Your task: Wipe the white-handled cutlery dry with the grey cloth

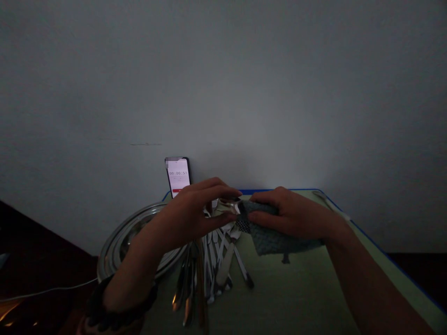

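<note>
My left hand [199,209] is closed, thumb and fingertips around a shiny metal piece of cutlery [228,206]; its kind is hard to tell in the dim light. My right hand [284,211] grips a grey-green cloth [272,239], pressed against the right end of that piece. The cloth's lower edge hangs just above the table. Below both hands lies a pile of spoons and other metal cutlery [226,265], handles mostly toward me. Beneath my left forearm is a round metal tray [111,242], partly hidden by the arm.
A phone [179,176] showing a timer leans on the wall at the back. One separate piece of cutlery [328,202] lies at the far right of the green table [286,298], which has a blue edge. A white cable [52,289] runs off to the left.
</note>
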Demonstrator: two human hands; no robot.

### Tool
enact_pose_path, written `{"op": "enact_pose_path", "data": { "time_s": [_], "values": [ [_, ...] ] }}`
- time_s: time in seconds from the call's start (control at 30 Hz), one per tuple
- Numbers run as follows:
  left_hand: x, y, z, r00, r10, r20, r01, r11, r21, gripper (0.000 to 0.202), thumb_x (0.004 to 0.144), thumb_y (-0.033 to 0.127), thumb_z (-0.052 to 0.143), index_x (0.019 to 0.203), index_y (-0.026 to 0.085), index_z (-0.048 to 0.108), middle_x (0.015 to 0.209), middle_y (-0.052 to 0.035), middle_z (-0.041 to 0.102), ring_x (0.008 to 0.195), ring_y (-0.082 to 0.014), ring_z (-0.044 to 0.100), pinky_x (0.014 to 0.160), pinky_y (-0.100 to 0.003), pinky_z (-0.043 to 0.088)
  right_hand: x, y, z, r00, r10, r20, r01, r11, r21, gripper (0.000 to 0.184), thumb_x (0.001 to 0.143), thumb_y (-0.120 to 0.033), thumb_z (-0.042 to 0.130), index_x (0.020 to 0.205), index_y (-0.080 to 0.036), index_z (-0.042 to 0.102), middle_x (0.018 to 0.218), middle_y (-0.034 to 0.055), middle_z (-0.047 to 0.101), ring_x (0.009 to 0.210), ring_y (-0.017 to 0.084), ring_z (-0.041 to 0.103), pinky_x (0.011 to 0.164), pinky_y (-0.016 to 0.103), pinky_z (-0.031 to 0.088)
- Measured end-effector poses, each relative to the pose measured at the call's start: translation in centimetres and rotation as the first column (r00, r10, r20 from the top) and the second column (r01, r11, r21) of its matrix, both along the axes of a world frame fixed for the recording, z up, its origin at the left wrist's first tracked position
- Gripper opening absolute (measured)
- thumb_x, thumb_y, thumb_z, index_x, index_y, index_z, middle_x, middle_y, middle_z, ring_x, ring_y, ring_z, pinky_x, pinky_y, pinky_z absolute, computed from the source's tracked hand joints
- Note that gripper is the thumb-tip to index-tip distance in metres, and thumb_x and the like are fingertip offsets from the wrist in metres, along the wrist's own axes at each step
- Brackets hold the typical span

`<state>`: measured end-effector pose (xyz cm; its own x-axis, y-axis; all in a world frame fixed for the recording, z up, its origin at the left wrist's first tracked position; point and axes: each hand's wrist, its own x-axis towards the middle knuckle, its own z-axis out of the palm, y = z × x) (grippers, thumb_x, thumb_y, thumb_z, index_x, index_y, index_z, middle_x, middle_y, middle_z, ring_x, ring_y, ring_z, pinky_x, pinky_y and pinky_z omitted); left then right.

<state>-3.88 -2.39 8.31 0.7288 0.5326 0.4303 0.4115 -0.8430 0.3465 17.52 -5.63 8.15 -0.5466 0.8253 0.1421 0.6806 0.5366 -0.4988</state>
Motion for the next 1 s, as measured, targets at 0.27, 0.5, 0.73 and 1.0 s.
{"op": "enact_pose_path", "data": {
  "time_s": [0.27,0.5,0.73,1.0],
  "values": [
    [-1.1,0.2,0.3,0.998,0.029,-0.059,-0.028,0.999,0.025,0.025,0.076,0.030,0.061,0.098,0.020,0.058,0.090,0.0000,0.061,0.079,-0.0110,0.056,0.069,-0.021,0.043,0.8,-0.1,0.2,1.000,-0.006,-0.009,0.006,1.000,-0.030,0.033,0.083,-0.045,0.046,0.092,-0.017,0.061,0.075,0.0001,0.063,0.065,0.011,0.054,0.056,0.022,0.038],
    [-1.4,0.8,0.0,0.996,0.090,-0.009,-0.090,0.996,0.017,0.022,0.075,0.026,0.061,0.095,0.021,0.055,0.088,0.0011,0.061,0.077,-0.0107,0.056,0.068,-0.021,0.044,0.9,0.1,-0.2,0.998,-0.057,-0.036,0.057,0.998,-0.014,0.032,0.081,-0.043,0.050,0.099,-0.018,0.059,0.084,0.0017,0.065,0.072,0.013,0.057,0.063,0.024,0.040],
    [-0.1,0.2,0.0,0.996,0.091,-0.003,-0.092,0.996,-0.023,0.023,0.073,0.029,0.063,0.093,0.019,0.057,0.086,0.0003,0.064,0.075,-0.0109,0.060,0.068,-0.021,0.046,-0.5,0.1,-0.5,1.000,-0.018,0.003,0.018,0.999,0.030,0.030,0.083,-0.042,0.046,0.093,-0.017,0.060,0.075,0.0019,0.062,0.064,0.012,0.054,0.058,0.023,0.036],
    [-0.6,0.3,0.5,0.994,0.109,0.001,-0.109,0.993,-0.046,0.030,0.068,0.037,0.068,0.092,0.021,0.061,0.080,0.0025,0.066,0.069,-0.0103,0.061,0.063,-0.018,0.046,0.8,0.1,-0.2,0.998,-0.041,-0.043,0.040,0.999,-0.011,0.032,0.081,-0.044,0.049,0.097,-0.019,0.061,0.078,0.0002,0.064,0.065,0.011,0.055,0.058,0.022,0.038]
  ]
}}
